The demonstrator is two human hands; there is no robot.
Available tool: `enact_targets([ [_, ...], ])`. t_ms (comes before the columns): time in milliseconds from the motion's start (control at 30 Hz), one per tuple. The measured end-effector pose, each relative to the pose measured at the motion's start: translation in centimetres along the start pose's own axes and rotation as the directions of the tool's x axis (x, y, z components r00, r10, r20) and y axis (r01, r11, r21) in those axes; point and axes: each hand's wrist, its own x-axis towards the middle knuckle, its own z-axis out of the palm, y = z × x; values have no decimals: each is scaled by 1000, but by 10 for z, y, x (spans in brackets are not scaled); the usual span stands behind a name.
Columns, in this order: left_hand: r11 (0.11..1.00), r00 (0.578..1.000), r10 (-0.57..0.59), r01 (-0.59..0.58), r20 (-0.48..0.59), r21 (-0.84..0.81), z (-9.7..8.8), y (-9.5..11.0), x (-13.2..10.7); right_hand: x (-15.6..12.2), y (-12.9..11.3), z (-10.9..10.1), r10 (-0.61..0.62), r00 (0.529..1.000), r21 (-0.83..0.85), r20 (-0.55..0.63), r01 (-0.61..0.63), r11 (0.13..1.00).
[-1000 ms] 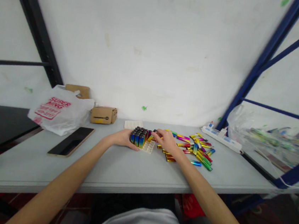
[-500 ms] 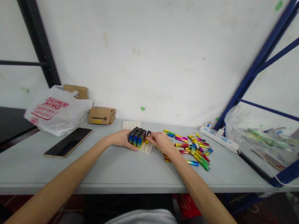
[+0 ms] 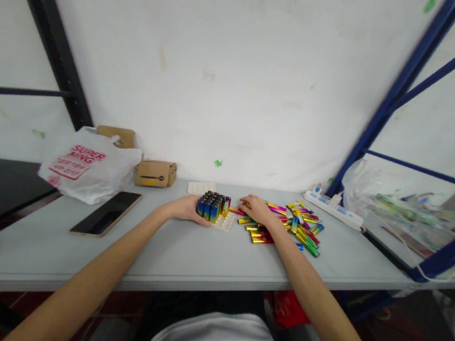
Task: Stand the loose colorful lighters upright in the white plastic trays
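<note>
Shiny rainbow-coloured lighters (image 3: 209, 209) with black tops stand upright in rows in a white slotted tray (image 3: 225, 223). My left hand (image 3: 187, 208) is wrapped round the left side of this block, thumb along its front. Bare slots show at the tray's front right. To the right lies a loose pile of metallic lighters (image 3: 302, 233) in gold, red, green, pink and blue. My right hand (image 3: 255, 208) is at the pile's left edge, its fingers curled onto a gold-coloured lighter (image 3: 247, 205), mostly hidden by the fingers.
A second white tray (image 3: 201, 188) lies behind the block. On the left are a phone (image 3: 106, 213), a white plastic bag (image 3: 90, 164) and a small cardboard box (image 3: 156, 174). A power strip (image 3: 334, 210) and blue rack posts (image 3: 384, 108) stand at the right.
My right hand has moved from the tray's right side to the pile's left edge. Another upright lighter now shows at the block's right side. My left hand stays in place.
</note>
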Motion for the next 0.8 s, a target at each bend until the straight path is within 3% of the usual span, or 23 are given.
enact_targets([
  [67, 1000, 1000, 3, -3, 5, 1, 0, 1, 0, -1, -2, 0, 43, 998, -39, 41, -41, 998],
  [200, 1000, 1000, 19, -19, -18, 8, 0, 0, 0, -8, -6, -6, 173, 985, -100, -6, -173, 980],
  [300, 1000, 999, 19, -19, -25, 7, 1, -1, 0, -17, 0, -12, 237, 971, -127, 27, -232, 964],
  [600, 1000, 1000, 18, -18, 5, -5, 0, -1, -1, -21, 14, -23, 178, 978, 11, 111, -180, 984],
  [800, 1000, 1000, 30, -30, -8, 11, -1, -2, -1, -19, 11, -24, 185, 981, -50, 51, -183, 982],
])
